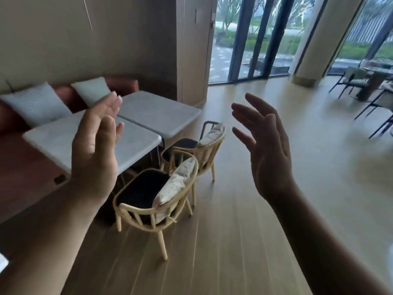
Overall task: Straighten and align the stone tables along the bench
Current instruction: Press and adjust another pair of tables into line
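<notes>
Both hands are raised in the air, palms facing each other, holding nothing. The left hand (95,145) has fingers loosely spread; the right hand (265,145) is splayed wide. Beyond them, two grey stone tables (159,111) stand edge to edge beside a red cushioned bench (12,118), with two wooden chairs (148,209) tucked close.

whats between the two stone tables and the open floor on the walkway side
In the head view, two wooden chairs, near and far, each with a dark seat and a pale cushion, stand between the stone tables and the open floor.
</notes>
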Demonstrator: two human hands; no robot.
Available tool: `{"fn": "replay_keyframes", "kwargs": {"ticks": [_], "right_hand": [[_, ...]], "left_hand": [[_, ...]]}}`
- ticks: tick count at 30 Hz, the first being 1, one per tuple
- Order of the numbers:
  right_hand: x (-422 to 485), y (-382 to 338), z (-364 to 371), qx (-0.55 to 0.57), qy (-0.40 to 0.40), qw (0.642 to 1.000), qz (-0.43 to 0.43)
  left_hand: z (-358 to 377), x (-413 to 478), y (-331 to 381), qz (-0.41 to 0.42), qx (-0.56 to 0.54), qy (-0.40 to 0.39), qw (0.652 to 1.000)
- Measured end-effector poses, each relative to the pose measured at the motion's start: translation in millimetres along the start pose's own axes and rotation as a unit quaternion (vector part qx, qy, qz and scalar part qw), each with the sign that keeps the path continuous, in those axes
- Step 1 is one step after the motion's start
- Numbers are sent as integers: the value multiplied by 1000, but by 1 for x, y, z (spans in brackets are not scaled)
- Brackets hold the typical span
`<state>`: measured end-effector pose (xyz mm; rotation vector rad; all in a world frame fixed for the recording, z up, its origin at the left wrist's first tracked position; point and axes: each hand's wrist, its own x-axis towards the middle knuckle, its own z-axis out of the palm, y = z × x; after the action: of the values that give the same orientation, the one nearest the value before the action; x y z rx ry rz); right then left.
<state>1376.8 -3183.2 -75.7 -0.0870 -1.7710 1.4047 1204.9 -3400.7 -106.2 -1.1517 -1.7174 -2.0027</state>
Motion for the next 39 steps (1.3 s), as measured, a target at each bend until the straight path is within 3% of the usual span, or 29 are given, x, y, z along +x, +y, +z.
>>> {"fn": "replay_keyframes", "kwargs": {"ticks": [9,18,23,32,39], "right_hand": [[180,132,-70,-25,-14,999,-17],[348,253,-107,36,-55,998,-11],[441,342,-111,84,-119,989,-9],[608,492,-118,164,-275,947,-6],[688,559,-66,195,-373,907,0]], "left_hand": [[127,132,-158,29,17,27,999],[207,240,-245,-5,62,43,997],[244,285,-301,-16,111,91,989],[342,329,-398,-79,237,219,943],[372,361,-437,-136,331,270,894]]}}
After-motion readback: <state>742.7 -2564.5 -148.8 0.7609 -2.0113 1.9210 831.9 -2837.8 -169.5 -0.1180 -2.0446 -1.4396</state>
